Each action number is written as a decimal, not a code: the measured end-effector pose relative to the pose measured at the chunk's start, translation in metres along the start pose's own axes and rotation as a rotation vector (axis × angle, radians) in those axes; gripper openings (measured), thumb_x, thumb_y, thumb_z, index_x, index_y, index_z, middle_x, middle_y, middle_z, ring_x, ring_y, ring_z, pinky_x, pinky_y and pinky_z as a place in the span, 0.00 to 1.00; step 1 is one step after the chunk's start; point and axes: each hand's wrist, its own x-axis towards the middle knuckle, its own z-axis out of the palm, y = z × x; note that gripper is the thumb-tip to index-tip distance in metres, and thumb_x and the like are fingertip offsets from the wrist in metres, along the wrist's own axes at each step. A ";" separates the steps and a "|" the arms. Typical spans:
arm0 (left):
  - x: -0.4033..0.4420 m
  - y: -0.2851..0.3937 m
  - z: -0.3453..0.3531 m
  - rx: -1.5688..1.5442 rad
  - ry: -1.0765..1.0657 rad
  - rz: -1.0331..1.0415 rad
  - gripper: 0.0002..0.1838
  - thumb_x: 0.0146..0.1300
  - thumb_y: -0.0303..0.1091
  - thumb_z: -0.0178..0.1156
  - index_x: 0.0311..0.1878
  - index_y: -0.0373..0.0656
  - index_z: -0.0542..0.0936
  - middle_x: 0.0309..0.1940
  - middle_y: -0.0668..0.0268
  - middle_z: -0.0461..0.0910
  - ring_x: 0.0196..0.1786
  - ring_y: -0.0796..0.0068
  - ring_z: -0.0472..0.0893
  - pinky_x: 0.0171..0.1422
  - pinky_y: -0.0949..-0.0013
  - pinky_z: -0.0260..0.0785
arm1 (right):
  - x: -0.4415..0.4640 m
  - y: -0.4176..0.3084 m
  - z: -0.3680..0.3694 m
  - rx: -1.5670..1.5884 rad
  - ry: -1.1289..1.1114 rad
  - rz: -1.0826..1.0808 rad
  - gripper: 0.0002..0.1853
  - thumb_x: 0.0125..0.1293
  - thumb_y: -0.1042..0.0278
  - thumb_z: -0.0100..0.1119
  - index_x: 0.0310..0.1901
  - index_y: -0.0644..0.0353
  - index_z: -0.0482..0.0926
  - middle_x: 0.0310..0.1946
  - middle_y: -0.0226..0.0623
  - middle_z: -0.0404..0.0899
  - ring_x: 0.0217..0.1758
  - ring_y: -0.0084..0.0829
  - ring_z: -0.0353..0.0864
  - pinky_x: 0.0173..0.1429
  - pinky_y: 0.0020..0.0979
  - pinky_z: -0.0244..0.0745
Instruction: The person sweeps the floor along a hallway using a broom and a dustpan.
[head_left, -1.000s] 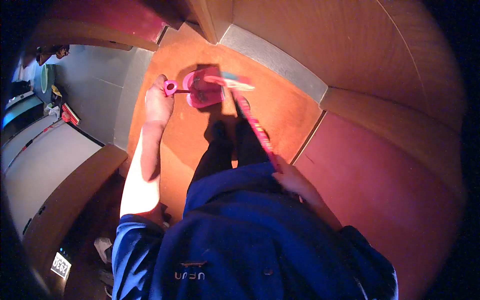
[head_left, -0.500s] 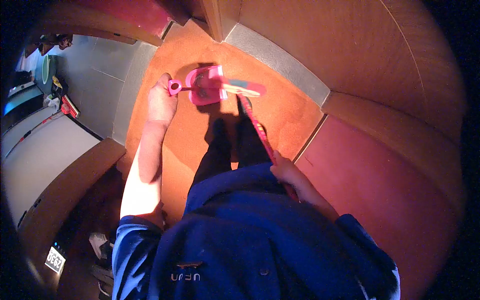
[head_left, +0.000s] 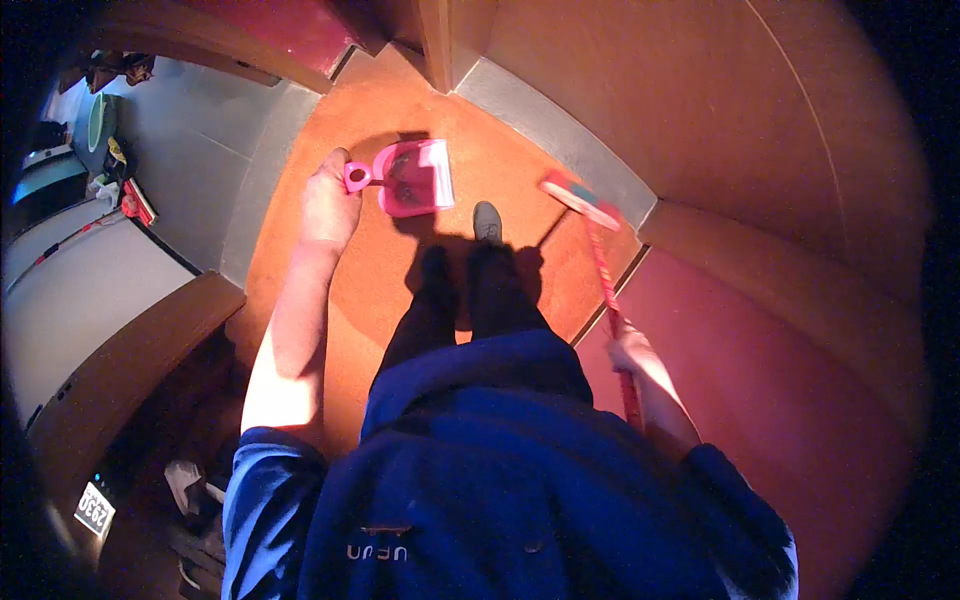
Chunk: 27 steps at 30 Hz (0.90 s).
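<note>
My left hand (head_left: 331, 198) is closed around the long handle of a pink dustpan (head_left: 408, 182), whose round handle end shows beside my thumb. Dark bits lie inside the pan, and its straight edge faces right. At the right, my right hand (head_left: 634, 352) grips the red patterned stick of a broom (head_left: 604, 270). The broom's head (head_left: 580, 201), red, green and pale, is held out over the right side of the orange floor (head_left: 385, 290), away from the pan. Whether its bristles touch the floor I cannot tell.
My shoe (head_left: 487, 222) stands between pan and broom. A wooden panel (head_left: 720, 110) rises beyond a grey stone sill (head_left: 560, 130). Left are a grey tiled floor (head_left: 200, 150), a red-headed cleaning tool (head_left: 140, 203), a green basin (head_left: 98, 122) and a wooden edge (head_left: 130, 350).
The broom's head has swung away from the dustpan toward the right, and my right hand has shifted right with it. The dustpan and my left hand stay nearly in place.
</note>
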 end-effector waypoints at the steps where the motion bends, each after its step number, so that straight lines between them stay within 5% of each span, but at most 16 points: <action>1: -0.001 0.005 -0.003 -0.006 -0.012 -0.021 0.04 0.52 0.25 0.53 0.28 0.38 0.68 0.28 0.47 0.73 0.36 0.46 0.74 0.36 0.56 0.65 | 0.006 -0.014 0.007 -0.019 -0.032 -0.056 0.37 0.50 0.67 0.53 0.63 0.58 0.49 0.28 0.48 0.75 0.22 0.37 0.76 0.26 0.35 0.72; 8: 0.007 0.009 -0.001 -0.031 0.029 0.006 0.09 0.57 0.31 0.54 0.28 0.39 0.65 0.24 0.48 0.71 0.28 0.45 0.70 0.31 0.59 0.64 | -0.023 -0.046 0.006 0.083 -0.187 -0.291 0.35 0.52 0.73 0.49 0.63 0.60 0.49 0.32 0.50 0.76 0.24 0.38 0.77 0.26 0.35 0.72; 10: 0.006 0.007 -0.002 -0.010 0.044 0.011 0.08 0.57 0.30 0.54 0.28 0.39 0.66 0.24 0.49 0.71 0.28 0.47 0.71 0.31 0.60 0.64 | -0.039 -0.027 -0.006 0.163 -0.122 -0.527 0.33 0.53 0.68 0.48 0.62 0.59 0.52 0.43 0.57 0.73 0.42 0.47 0.77 0.45 0.41 0.73; 11: 0.004 0.006 -0.004 -0.006 0.018 0.001 0.08 0.56 0.30 0.54 0.28 0.38 0.66 0.24 0.49 0.72 0.28 0.49 0.72 0.31 0.60 0.64 | -0.046 -0.021 -0.018 0.152 -0.128 -0.534 0.33 0.53 0.68 0.48 0.62 0.59 0.52 0.43 0.57 0.73 0.42 0.47 0.77 0.45 0.41 0.73; 13: -0.003 0.002 -0.008 0.000 -0.002 -0.014 0.08 0.56 0.29 0.54 0.28 0.38 0.66 0.24 0.50 0.72 0.29 0.51 0.73 0.32 0.61 0.64 | -0.060 -0.007 -0.039 0.396 -0.150 -0.079 0.30 0.52 0.74 0.47 0.61 0.56 0.56 0.27 0.41 0.73 0.19 0.30 0.73 0.19 0.28 0.69; 18: -0.018 0.009 -0.011 -0.084 0.031 -0.044 0.04 0.50 0.24 0.53 0.28 0.38 0.68 0.27 0.50 0.75 0.34 0.50 0.75 0.36 0.58 0.66 | 0.013 0.035 -0.062 0.172 0.059 0.226 0.31 0.51 0.75 0.46 0.61 0.54 0.57 0.23 0.33 0.70 0.17 0.27 0.70 0.15 0.27 0.67; 21: -0.018 0.017 -0.008 -0.063 0.042 -0.032 0.04 0.52 0.25 0.54 0.29 0.37 0.69 0.27 0.52 0.76 0.34 0.52 0.76 0.36 0.61 0.67 | 0.023 -0.010 -0.052 0.331 -0.130 -0.140 0.33 0.51 0.76 0.45 0.62 0.50 0.54 0.20 0.30 0.66 0.14 0.24 0.66 0.15 0.25 0.64; 27: -0.017 0.007 -0.017 -0.034 0.052 0.015 0.05 0.52 0.25 0.55 0.30 0.37 0.69 0.27 0.53 0.75 0.33 0.55 0.76 0.36 0.64 0.67 | -0.014 -0.087 -0.040 0.331 -0.401 -0.321 0.32 0.55 0.74 0.49 0.62 0.53 0.53 0.20 0.31 0.66 0.14 0.22 0.64 0.15 0.25 0.63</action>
